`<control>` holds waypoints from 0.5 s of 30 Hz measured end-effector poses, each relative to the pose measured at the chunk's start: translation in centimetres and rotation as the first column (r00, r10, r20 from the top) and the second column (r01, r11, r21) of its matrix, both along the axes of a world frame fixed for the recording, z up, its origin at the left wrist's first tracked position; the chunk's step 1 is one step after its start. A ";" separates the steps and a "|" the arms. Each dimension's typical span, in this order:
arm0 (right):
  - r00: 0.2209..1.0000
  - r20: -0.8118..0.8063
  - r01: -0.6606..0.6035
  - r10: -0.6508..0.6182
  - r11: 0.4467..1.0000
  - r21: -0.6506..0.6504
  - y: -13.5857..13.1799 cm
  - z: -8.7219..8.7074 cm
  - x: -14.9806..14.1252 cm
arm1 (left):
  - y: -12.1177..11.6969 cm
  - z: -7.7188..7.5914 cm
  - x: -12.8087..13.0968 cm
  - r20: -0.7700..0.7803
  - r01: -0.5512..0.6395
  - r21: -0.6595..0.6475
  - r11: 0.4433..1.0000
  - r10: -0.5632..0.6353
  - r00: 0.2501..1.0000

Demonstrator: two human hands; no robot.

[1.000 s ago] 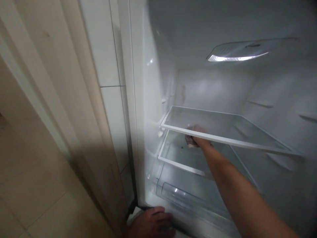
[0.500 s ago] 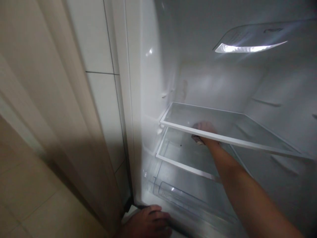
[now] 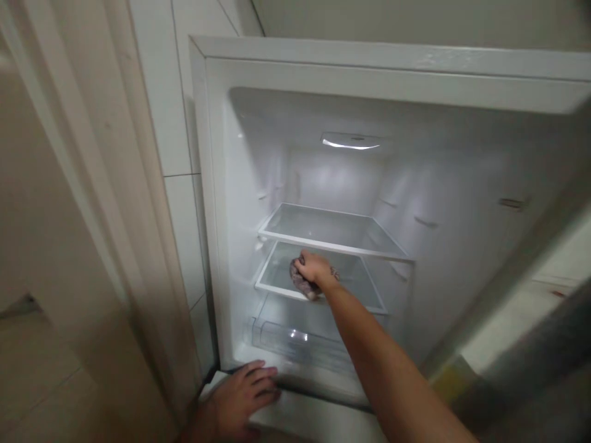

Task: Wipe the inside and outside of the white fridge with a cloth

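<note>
My right hand (image 3: 316, 268) reaches into an open fridge (image 3: 249, 184), closed around a bunched, dark patterned cloth (image 3: 301, 282). The cloth is at the front part of the lower glass shelf (image 3: 279, 271), below the upper glass shelf (image 3: 323, 221). Whether it touches the glass is hard to tell. Low in the view, my left hand (image 3: 249, 391) rests with fingers spread on the white surface (image 3: 318, 415) at the fridge's bottom front edge. It holds nothing.
Under the shelves sits a clear plastic drawer (image 3: 295, 341). A lit lamp (image 3: 351, 145) is in the fridge ceiling. White wall tiles (image 3: 175, 203) and a pale door frame (image 3: 133, 203) stand close on the left. The fridge door (image 3: 521, 295) appears blurred at the right.
My view has drawn back, so the whole fridge opening shows. My right hand has pulled the cloth from deeper between the shelves toward the front edge. My left hand stays low at the front.
</note>
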State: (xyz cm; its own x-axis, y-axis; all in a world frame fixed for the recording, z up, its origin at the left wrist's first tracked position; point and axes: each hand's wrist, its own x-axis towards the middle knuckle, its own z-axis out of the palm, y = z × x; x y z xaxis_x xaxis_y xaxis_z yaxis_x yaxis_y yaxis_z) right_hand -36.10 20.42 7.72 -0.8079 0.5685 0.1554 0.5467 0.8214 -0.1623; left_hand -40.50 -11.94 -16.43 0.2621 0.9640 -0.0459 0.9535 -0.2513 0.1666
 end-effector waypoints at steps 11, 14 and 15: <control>0.996 0.061 0.071 -0.067 0.996 -0.060 -5.4 0.3 7.6 | -3.2 -4.7 4.5 0.051 -0.394 0.406 0.825 0.410 0.911; 0.996 0.040 0.088 -0.085 0.994 -0.064 -5.3 0.0 8.3 | -5.3 -7.9 8.0 0.345 -0.777 0.539 0.325 0.756 0.556; 0.996 0.032 0.090 -0.088 0.994 -0.064 -5.2 -0.1 8.4 | -5.6 -8.5 8.8 0.426 -0.844 0.508 0.169 0.803 0.417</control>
